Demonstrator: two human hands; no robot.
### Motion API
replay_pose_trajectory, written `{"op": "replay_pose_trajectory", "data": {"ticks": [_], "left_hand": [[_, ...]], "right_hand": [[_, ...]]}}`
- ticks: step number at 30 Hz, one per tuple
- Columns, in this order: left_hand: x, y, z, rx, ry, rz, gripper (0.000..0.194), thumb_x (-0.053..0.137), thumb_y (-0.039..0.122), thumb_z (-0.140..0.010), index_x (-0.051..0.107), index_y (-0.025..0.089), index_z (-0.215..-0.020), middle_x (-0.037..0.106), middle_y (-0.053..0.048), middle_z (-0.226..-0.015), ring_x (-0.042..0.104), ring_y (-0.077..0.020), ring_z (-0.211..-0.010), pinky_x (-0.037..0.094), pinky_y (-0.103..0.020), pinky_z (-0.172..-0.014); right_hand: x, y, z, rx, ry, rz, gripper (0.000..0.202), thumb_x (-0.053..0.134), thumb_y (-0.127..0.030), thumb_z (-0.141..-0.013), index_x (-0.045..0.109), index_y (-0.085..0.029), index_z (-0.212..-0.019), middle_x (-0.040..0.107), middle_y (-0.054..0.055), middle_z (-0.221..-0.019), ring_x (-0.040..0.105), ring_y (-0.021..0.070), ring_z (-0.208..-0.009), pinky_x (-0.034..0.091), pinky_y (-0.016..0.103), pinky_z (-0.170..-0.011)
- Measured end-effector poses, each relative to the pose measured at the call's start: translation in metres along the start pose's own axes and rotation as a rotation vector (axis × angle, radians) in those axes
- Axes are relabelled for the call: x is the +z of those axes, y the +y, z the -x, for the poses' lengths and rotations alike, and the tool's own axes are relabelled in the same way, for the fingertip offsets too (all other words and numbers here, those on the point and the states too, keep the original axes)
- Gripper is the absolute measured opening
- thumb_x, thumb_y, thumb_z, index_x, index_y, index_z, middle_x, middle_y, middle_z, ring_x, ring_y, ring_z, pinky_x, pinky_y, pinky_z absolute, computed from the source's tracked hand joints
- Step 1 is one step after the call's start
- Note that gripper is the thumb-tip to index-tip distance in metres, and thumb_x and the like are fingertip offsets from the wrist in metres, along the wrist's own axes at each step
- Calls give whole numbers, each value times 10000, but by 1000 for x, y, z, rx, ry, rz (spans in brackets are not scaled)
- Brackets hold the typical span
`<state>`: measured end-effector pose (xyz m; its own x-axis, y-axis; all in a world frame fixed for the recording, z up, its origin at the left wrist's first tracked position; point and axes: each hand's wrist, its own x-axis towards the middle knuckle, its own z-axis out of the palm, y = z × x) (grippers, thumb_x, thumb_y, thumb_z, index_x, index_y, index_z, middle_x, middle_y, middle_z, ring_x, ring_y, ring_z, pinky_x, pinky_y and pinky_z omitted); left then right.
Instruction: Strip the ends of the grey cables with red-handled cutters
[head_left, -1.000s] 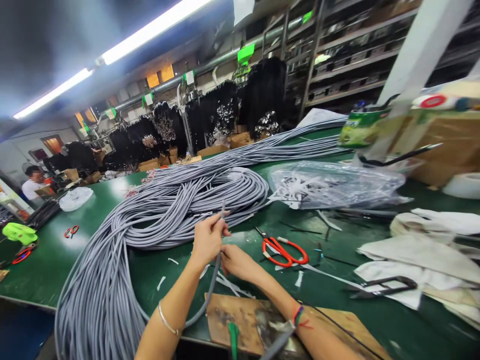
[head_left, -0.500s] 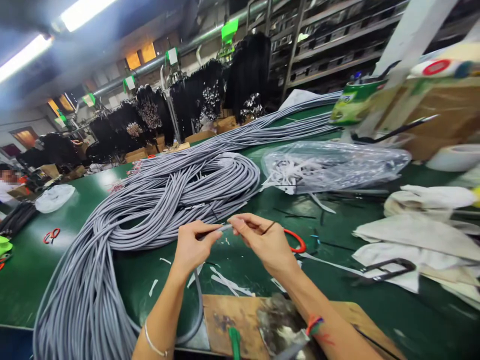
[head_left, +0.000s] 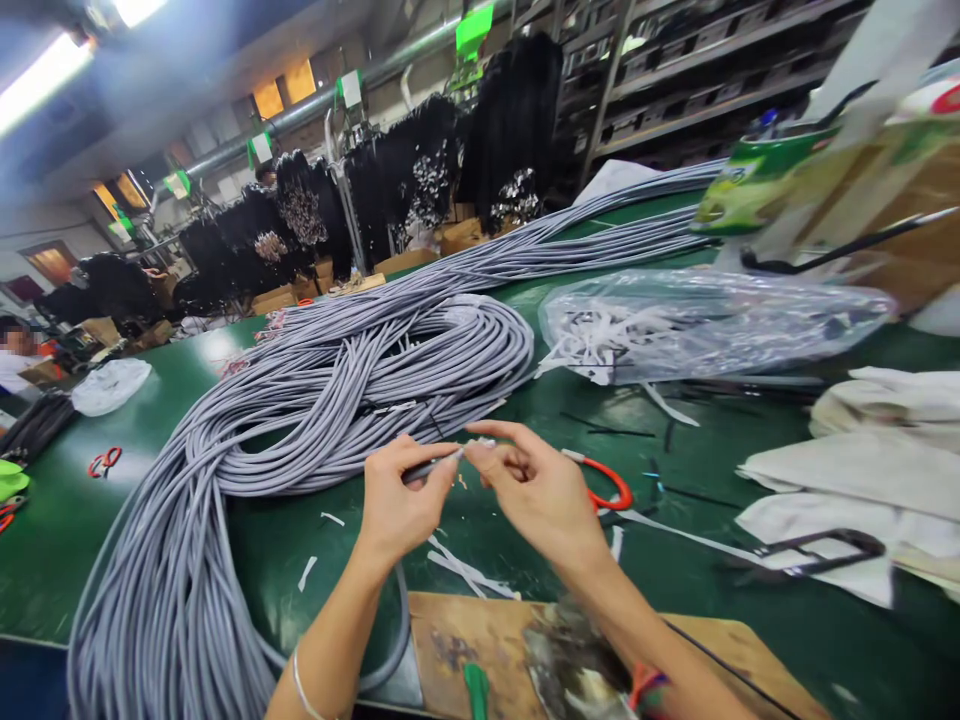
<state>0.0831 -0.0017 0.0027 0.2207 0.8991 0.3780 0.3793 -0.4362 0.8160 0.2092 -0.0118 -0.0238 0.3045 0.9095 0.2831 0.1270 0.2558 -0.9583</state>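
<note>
My left hand (head_left: 401, 505) is closed around a grey cable (head_left: 429, 468) close to its end, thumb on top. The same cable seems to hang in a loop below that wrist. Thumb and fingers of my right hand (head_left: 536, 490) pinch the cable's whitish tip, meeting the left fingertips; the exact detail there is too small to make out. Behind both hands lies a large coiled bundle of grey cables (head_left: 330, 400). Red-handled scissors (head_left: 619, 490) rest on the green table just beyond my right hand.
A wooden board (head_left: 442, 640) with a green-handled tool (head_left: 475, 690) lies at the front edge. To the right are a plastic bag of white strips (head_left: 712, 325), white cloth gloves (head_left: 825, 470) and black snips (head_left: 825, 550). Paper scraps (head_left: 465, 570) litter the green table (head_left: 285, 560).
The view has turned slightly left, so things on the right sit further right. Both hands stay together at the cable's end; my right fingers have shifted their pinch on it.
</note>
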Motion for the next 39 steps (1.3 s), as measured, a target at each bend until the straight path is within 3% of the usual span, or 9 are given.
{"op": "replay_pose_trajectory", "data": {"ticks": [2,5,8,13,21,27,31,34,39], "left_hand": [[-2,0,-1,1,49,-11,227,542,237,-780,729,136,-861,516,-15,-605,451,-100,-537,325,-198,-461],[-5,-1,-2,-4,97,-4,241,529,234,-792,722,125,-888,523,-14,-597,457,-103,-548,350,-201,-485],[-5,-1,-2,-12,83,12,243,525,246,-798,722,134,-886,538,-18,-607,453,-102,-547,352,-197,-476],[-3,2,0,-20,42,15,250,524,261,-807,720,132,-893,578,-30,-630,455,-100,-535,339,-195,-444],[-4,1,-1,3,34,62,234,541,244,-793,724,120,-869,627,-41,-647,520,-115,-565,391,-209,-500],[-5,0,-2,-25,-20,190,258,563,298,-786,729,117,-866,698,-82,-756,601,-165,-675,467,-254,-623],[-2,-4,-2,-46,-61,260,262,565,302,-785,727,115,-872,717,-100,-848,639,-208,-785,497,-295,-733],[1,-3,0,-32,-31,172,251,548,261,-788,727,110,-878,715,-97,-794,629,-191,-724,494,-272,-677],[4,1,4,10,25,-29,239,530,219,-781,735,137,-872,641,-37,-564,493,-111,-471,375,-206,-456]], "right_hand": [[-2,1,1,-52,17,161,408,462,-583,-739,551,-195,-828,469,-53,-439,435,119,-394,321,230,-406],[-1,0,4,-149,-35,343,374,332,-491,-828,530,-214,-675,550,2,-511,502,140,-462,349,245,-465],[1,-3,8,-212,-88,394,378,332,-454,-838,509,-218,-602,576,16,-537,513,144,-479,357,243,-483],[1,-5,10,-187,-29,388,361,353,-447,-833,514,-217,-606,535,-1,-494,462,129,-428,338,237,-448],[4,-1,10,-41,-44,40,372,511,-537,-730,551,-193,-595,535,9,-525,471,124,-467,370,227,-442],[9,-1,7,251,-276,-420,499,607,-664,-590,455,-194,-527,210,-103,-423,148,40,-357,137,185,-323],[10,-3,7,299,-361,-551,499,620,-649,-590,402,-206,-514,146,-122,-432,87,33,-362,100,177,-314],[9,-3,8,154,-222,-385,446,578,-597,-665,419,-207,-516,226,-97,-413,172,48,-338,161,187,-302],[4,-4,13,-454,137,243,176,518,-242,-800,561,-189,-638,562,-6,-519,459,93,-410,371,206,-409]]}}
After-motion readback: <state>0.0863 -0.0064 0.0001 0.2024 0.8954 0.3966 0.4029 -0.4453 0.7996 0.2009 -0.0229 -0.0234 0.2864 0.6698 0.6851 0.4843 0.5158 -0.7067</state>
